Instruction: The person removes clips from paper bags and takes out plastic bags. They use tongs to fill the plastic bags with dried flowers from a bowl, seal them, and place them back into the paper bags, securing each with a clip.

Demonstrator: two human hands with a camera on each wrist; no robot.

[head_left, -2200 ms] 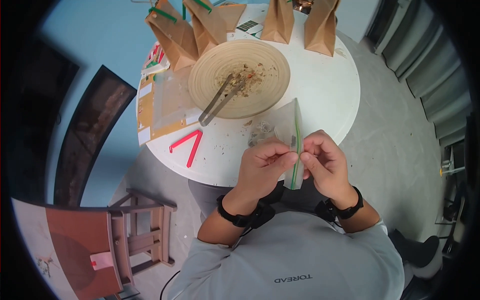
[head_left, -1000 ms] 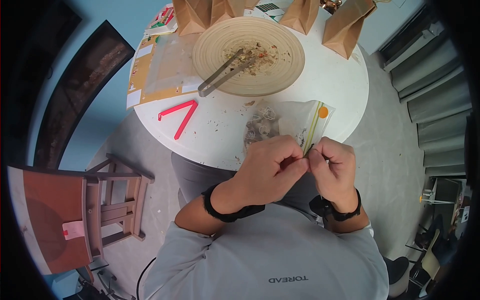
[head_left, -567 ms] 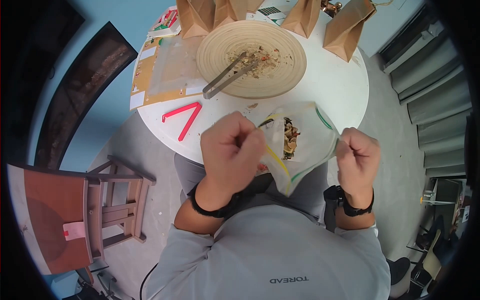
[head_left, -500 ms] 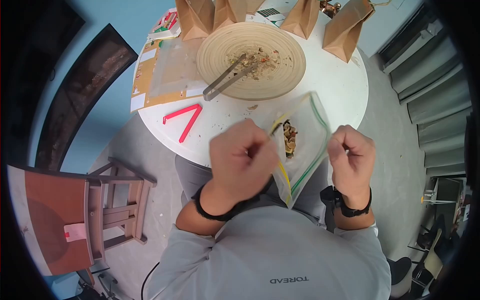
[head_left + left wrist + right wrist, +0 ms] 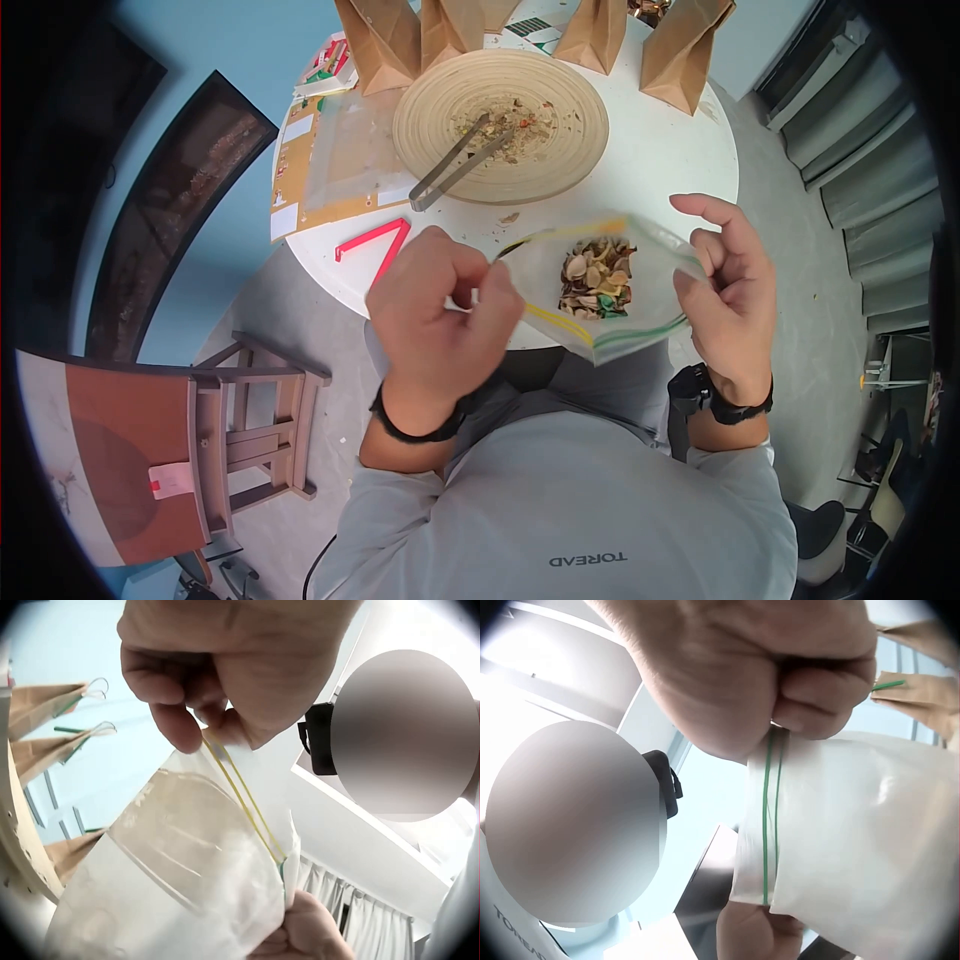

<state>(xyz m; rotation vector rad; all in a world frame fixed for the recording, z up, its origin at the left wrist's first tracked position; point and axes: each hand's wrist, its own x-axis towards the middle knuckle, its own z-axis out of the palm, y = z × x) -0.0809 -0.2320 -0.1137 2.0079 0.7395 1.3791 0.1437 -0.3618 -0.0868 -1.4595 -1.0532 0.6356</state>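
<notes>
A clear zip-lock bag (image 5: 655, 265) with a yellow and a green zip strip is spread wide, its mouth facing up toward the head camera. Inside lies a heap of mixed dried pieces (image 5: 597, 278), pale, brown and green. My left hand (image 5: 440, 310) pinches the bag's yellow-edged left rim; in the left wrist view the yellow strip runs down from its fingertips. At the green-edged right rim, my right hand (image 5: 738, 295) grips the bag between thumb and curled fingers, with the index finger raised. The right wrist view has the green strip (image 5: 766, 817) just below those fingers.
Beyond the bag, metal tongs (image 5: 445, 175) rest on a round wooden plate (image 5: 425, 110) with dried crumbs. A red bag clip (image 5: 370, 238) lies left on the white table (image 5: 670, 170). Several brown paper bags (image 5: 685, 60) stand at the back. A wooden chair (image 5: 265, 430) is at lower left.
The bag, closed and pinched at its zip earlier, has come open. My hands have moved apart, pulling its two rims left and right, and the dried pieces inside now show.
</notes>
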